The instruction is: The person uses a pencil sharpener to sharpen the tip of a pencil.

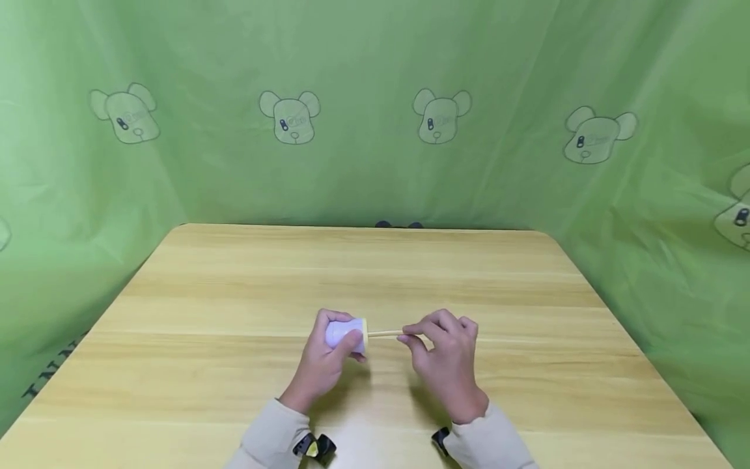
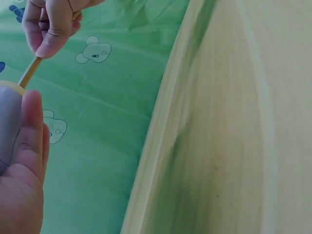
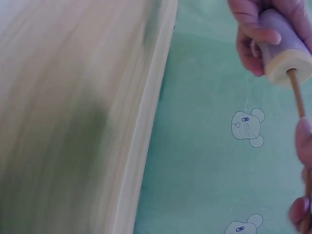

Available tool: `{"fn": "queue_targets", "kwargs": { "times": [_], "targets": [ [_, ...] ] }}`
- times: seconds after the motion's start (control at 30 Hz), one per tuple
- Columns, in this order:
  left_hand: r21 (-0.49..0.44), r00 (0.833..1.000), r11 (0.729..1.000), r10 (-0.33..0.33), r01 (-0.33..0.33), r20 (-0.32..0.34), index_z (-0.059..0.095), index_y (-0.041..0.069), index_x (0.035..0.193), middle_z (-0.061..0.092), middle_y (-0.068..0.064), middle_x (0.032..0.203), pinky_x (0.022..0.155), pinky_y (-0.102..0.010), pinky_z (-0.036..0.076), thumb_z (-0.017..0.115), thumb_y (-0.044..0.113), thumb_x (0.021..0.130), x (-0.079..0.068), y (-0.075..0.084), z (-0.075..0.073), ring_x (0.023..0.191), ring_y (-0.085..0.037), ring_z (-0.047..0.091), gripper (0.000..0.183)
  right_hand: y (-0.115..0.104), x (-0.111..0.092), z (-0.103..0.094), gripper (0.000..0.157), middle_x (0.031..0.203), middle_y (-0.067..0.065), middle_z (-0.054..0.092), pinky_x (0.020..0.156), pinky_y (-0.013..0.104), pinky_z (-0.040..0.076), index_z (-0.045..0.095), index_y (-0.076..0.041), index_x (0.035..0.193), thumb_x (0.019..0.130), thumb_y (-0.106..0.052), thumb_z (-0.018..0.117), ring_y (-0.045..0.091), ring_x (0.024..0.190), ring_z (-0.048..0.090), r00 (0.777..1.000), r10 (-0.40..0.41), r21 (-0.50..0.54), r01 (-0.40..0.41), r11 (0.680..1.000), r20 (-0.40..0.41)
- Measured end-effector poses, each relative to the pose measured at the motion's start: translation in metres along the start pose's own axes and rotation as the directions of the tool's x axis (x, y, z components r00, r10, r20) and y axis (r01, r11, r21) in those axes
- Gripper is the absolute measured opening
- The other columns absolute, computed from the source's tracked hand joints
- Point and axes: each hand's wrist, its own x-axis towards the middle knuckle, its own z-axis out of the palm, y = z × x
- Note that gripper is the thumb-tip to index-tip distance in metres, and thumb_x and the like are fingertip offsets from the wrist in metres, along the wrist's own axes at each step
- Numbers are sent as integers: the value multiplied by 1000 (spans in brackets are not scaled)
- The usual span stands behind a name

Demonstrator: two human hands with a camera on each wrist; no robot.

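lavender cylinder (image 1: pixel 342 331), held on its side above the wooden table (image 1: pixel 375 273); a thin stick (image 1: pixel 383 333) runs from the middle of its pale yellow end (image 3: pixel 279 68). the left hand (image 1: pixel 322 358) is wrapped round the cylinder; the right hand (image 1: pixel 448 352) pinches the stick between thumb and fingers. pale sleeves (image 1: pixel 269 433) cover both forearms. green cloth (image 1: pixel 363 182) printed with bear heads (image 1: pixel 295 122) hangs behind the table.

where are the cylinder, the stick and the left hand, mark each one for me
Cylinder (image 3: pixel 289 38): right wrist view, on its purple side.
Stick (image 3: pixel 296 92): right wrist view, on the bare length next to the cylinder.
Left hand (image 1: pixel 324 357): head view, near the thumb's base.
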Motion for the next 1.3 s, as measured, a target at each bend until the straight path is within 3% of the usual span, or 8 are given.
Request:
{"fn": "queue_targets", "kwargs": {
  "times": [0.33, 0.4, 0.53, 0.6, 0.67, 0.8, 1.0, 1.3],
  "targets": [
    [78, 997, 995, -71, 70, 19, 39, -3, 112, 53, -17, 88, 49, -50, 56, 58, 6, 97, 1, 4, 0, 60, -25, 57, 26, -3, -1, -3, 25, 61, -7, 54, 62, 32, 31, 71, -13, 67, 56, -6, 92, 6, 52, 46, 969, 186, -99, -171, 980, 161],
    [101, 997, 993, -72, 69, 34, 39, -3, 112, 53, -18, 90, 50, -49, 56, 59, 7, 97, 1, 5, -1, 60, -25, 57, 27, -4, 2, -7, 22, 64, -10, 57, 58, 30, 35, 70, -19, 68, 63, -12, 90, 5, 54, 50, 929, 263, -131, -236, 963, 259],
    [104, 995, 994, -41, 32, 88, 40, -4, 112, 54, -21, 95, 58, -42, 60, 59, 5, 96, 1, 6, -4, 65, -25, 60, 27, -4, 8, -15, 20, 64, -14, 56, 46, 28, 38, 65, -25, 66, 78, -21, 81, 7, 55, 50, 797, 386, -172, -347, 922, 465],
    [93, 994, 996, -16, 6, 112, 40, -5, 111, 54, -23, 96, 62, -43, 60, 59, 3, 95, 2, 6, -4, 67, -25, 62, 26, -2, 10, -16, 23, 63, -14, 54, 45, 28, 37, 62, -25, 65, 82, -23, 77, 7, 54, 47, 764, 395, -173, -358, 917, 510],
    [85, 992, 996, 7, -18, 124, 40, -5, 111, 53, -24, 98, 64, -46, 60, 59, 3, 95, 3, 5, -4, 69, -29, 64, 26, 1, 10, -16, 22, 64, -14, 56, 45, 28, 39, 63, -24, 66, 83, -23, 77, 7, 55, 49, 775, 374, -159, -343, 926, 510],
    [96, 996, 995, 31, -39, 86, 42, -5, 110, 53, -25, 100, 65, -52, 58, 60, 2, 94, 4, 5, -2, 69, -36, 64, 26, 5, 7, -14, 15, 81, -10, 65, 48, 26, 43, 72, -20, 77, 73, -25, 86, 6, 62, 53, 850, 291, -120, -266, 957, 438],
    [91, 999, 995, 28, -31, 29, 42, -7, 110, 54, -24, 95, 60, -50, 59, 59, -2, 94, 3, 3, -1, 64, -27, 63, 24, 9, 2, -4, 32, 90, 5, 64, 83, 48, 41, 73, -12, 75, 56, -22, 95, 22, 79, 60, 967, 154, -125, -130, 984, 205],
    [-3, 1000, 1000, -20, 20, 4, 38, -8, 111, 51, -23, 97, 60, -46, 60, 56, -2, 95, -2, 2, -1, 69, -33, 60, 25, 5, -5, 1, 33, 67, -1, 55, 66, 41, 28, 70, -7, 65, 47, -23, 94, 14, 59, 51, 1000, 8, -52, -8, 999, -9]
  ]
}}
